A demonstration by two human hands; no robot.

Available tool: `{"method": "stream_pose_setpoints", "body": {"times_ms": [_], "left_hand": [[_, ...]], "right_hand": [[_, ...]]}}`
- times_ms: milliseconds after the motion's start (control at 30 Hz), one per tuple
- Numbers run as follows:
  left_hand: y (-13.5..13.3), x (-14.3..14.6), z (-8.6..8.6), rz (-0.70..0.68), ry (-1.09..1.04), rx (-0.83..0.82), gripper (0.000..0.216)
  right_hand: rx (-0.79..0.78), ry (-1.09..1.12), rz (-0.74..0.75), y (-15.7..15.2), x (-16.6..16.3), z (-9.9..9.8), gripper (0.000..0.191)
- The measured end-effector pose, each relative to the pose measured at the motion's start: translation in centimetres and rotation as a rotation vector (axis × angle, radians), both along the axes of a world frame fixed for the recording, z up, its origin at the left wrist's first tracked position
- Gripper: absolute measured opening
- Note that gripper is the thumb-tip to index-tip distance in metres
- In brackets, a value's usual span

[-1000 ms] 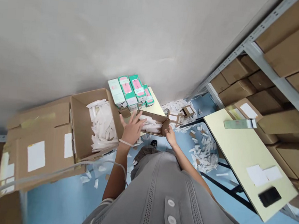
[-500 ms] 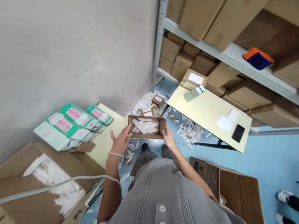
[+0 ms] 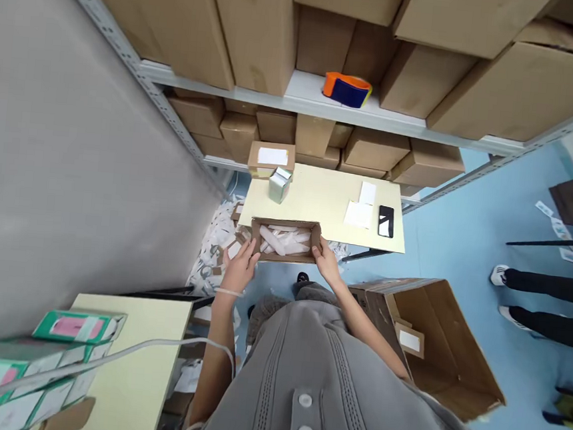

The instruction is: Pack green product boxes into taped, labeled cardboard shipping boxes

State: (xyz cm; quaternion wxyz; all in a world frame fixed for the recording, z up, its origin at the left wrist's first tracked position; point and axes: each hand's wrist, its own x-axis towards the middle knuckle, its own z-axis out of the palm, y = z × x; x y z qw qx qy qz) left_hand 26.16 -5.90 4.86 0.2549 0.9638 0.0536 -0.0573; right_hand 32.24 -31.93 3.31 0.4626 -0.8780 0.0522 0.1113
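The right hand [image 3: 327, 259] grasps the right end of a small box [image 3: 257, 231], while the left hand [image 3: 239, 268] lays spread fingers against its left end, thumb standing apart, not closed round it. The box is open-topped, held out before the body at the near edge of the table ahead; whether it touches that edge cannot be told.

A metal rack [image 3: 256, 98] full of brown cartons stands behind the table [image 3: 318, 191]. At lower left is another table [image 3: 145, 336], bearing green and pink boxes [image 3: 76, 327]. A big carton [image 3: 465, 351] gapes on the right, a labelled box [image 3: 410, 339] inside it. On the table ahead are a brown box [image 3: 272, 155], a pale green box [image 3: 279, 187] just in front, white papers [image 3: 358, 214] and a phone [image 3: 385, 222]. White packing [image 3: 287, 242] lies inside the held box.
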Motion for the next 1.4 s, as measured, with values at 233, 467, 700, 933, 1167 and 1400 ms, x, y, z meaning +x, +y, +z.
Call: {"method": "stream_pose_setpoints", "body": {"times_ms": [233, 467, 700, 933, 1167, 1400], "left_hand": [[-7.3, 9.3, -1.5, -0.137, 0.082, -0.125, 0.055], [-9.7, 16.4, -2.8, -0.290, 0.217, -0.035, 0.057], [-9.4, 21.0, -2.1, -0.425, 0.229, -0.007, 0.055], [-5.3, 22.7, 0.0, -0.292, -0.065, -0.018, 0.048], [-4.1, 27.1, -3.0, 0.168, -0.091, 0.087, 0.068], [-5.3, 28.1, -6.0, 0.267, -0.183, 0.016, 0.063]], "right_hand": [[0.047, 0.008, -0.205, -7.0, 5.2, -2.2, 0.057], [0.082, 0.108, -0.391, -8.4, 11.6, -5.4, 0.057], [0.032, 0.059, -0.561, -8.2, 15.4, -6.2, 0.057], [0.050, 0.052, -0.588, -8.6, 15.1, -5.7, 0.069], [0.087, -0.003, -0.515, -10.3, 16.2, -2.0, 0.074], [0.134, -0.049, -0.562, -12.6, 16.4, -0.6, 0.070]]}}
